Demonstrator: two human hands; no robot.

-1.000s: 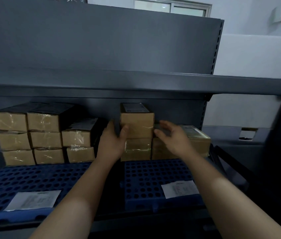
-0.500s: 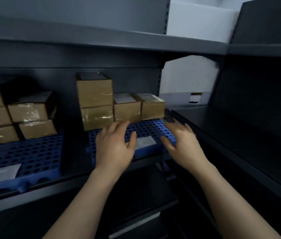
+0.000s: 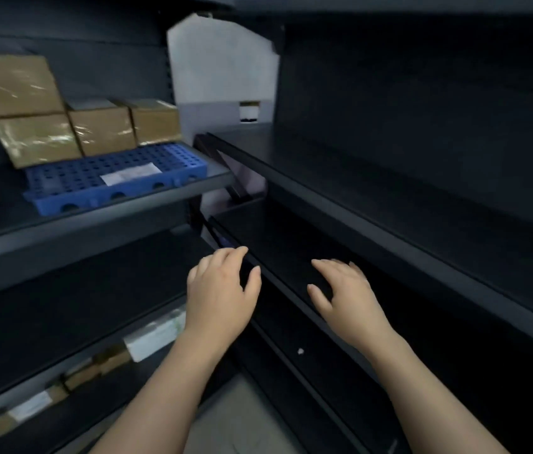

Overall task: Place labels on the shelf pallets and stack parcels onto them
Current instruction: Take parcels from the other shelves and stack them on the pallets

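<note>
My left hand [image 3: 221,298] and my right hand [image 3: 348,301] hover empty with fingers apart, low in the corner between two dark shelf units. Up at the left, a blue perforated pallet [image 3: 72,186] lies on a grey shelf [image 3: 101,221]. A white label [image 3: 131,173] lies flat on its front part. Brown taped parcels [image 3: 101,126] stand at the back of the pallet, two stacked at the left [image 3: 16,85] and two single ones beside them. Both hands are well below and to the right of the pallet.
A dark shelf unit [image 3: 389,191] with bare boards fills the right side. On a lower left shelf lie more brown parcels [image 3: 95,370] and a pale wrapped packet [image 3: 154,335]. Grey floor [image 3: 226,421] shows between the units. A white wall [image 3: 222,67] stands behind.
My view has swung right and down, away from the stacked parcels. Both hands let go of the parcels, drew back from the pallet and dropped to the lower shelf corner.
</note>
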